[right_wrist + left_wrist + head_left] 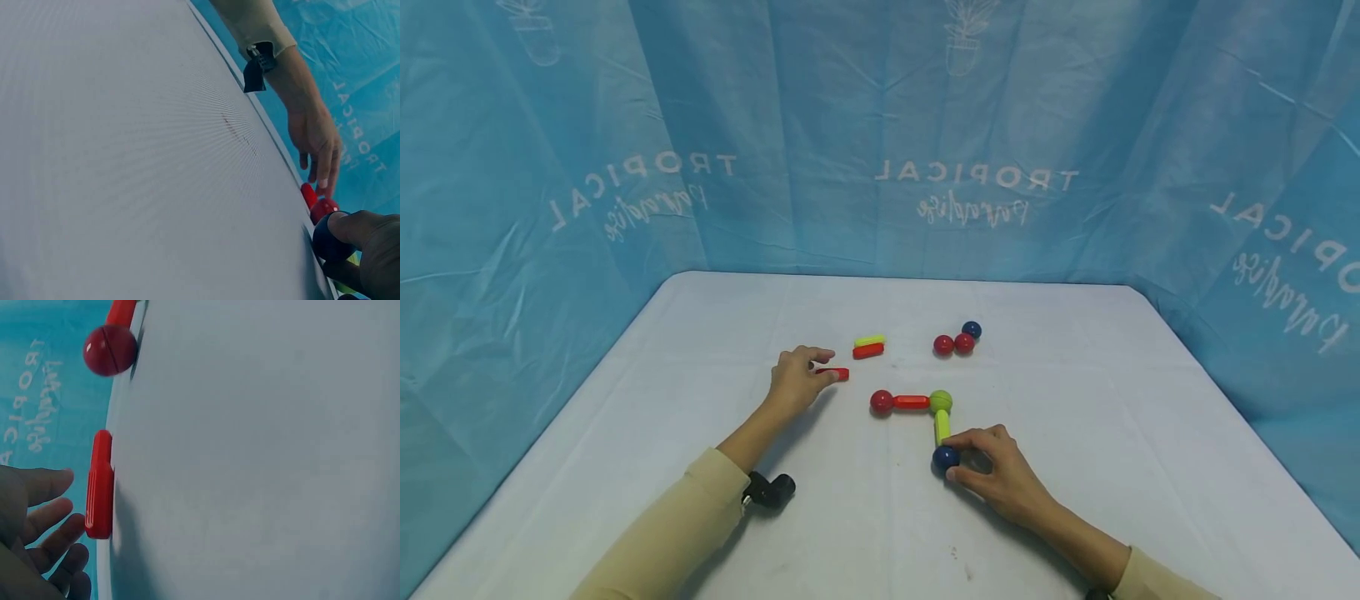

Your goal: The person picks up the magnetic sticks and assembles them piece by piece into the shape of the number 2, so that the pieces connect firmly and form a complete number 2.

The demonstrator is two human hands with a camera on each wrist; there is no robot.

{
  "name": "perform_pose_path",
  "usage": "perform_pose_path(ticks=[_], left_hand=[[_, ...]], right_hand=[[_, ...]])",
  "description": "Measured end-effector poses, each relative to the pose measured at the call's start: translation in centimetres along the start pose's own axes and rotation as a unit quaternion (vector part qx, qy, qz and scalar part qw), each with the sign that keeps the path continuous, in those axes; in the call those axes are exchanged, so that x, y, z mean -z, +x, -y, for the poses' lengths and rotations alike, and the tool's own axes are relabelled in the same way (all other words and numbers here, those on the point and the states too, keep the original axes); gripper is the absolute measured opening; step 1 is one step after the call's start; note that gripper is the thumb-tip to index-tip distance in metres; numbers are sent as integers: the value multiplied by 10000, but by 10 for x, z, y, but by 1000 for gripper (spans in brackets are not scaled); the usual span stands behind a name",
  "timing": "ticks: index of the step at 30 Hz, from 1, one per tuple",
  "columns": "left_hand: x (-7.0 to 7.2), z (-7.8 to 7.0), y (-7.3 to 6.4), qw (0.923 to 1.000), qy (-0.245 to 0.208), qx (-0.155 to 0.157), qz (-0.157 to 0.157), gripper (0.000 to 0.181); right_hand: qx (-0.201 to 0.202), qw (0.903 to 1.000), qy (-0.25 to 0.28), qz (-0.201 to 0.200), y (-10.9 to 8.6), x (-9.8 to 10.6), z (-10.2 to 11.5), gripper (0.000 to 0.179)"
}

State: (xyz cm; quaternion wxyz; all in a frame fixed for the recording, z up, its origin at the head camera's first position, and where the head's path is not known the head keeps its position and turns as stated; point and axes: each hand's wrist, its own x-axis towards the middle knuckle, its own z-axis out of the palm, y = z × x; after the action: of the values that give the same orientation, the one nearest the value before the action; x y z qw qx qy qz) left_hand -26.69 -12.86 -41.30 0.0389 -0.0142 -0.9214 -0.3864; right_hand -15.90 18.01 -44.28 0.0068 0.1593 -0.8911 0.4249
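Observation:
My right hand (1003, 475) pinches a dark blue ball (945, 459) between thumb and fingers. That ball sits at the near end of a yellow-green stick (942, 427), whose far end meets a green ball (941, 401). From the green ball a red stick (912, 402) runs left to a red ball (882, 402), so the pieces form an L on the table. At the left, my left hand (793, 383) is beside a loose red stick (100, 500). Its thumb and fingers are spread apart close to the stick's near end in the left wrist view.
Behind the L lie a loose yellow-green stick (869, 341) and another red stick (868, 352), side by side. Farther right, two red balls (943, 345) and a dark blue ball (972, 330) are grouped. A white cloth (1075, 375) covers the table; blue curtains (850, 125) surround it.

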Motion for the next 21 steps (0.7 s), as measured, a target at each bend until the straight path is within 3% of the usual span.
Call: perform_pose_path(ticks=[8,21], left_hand=[[-2,8,8,9988,381,168,244,35],[3,2,6,9980,526,208,265,24]], right_hand=[[-300,9995,-43,111,2,1,2,35],[-729,9969,-8,306,4,4,8,31]])
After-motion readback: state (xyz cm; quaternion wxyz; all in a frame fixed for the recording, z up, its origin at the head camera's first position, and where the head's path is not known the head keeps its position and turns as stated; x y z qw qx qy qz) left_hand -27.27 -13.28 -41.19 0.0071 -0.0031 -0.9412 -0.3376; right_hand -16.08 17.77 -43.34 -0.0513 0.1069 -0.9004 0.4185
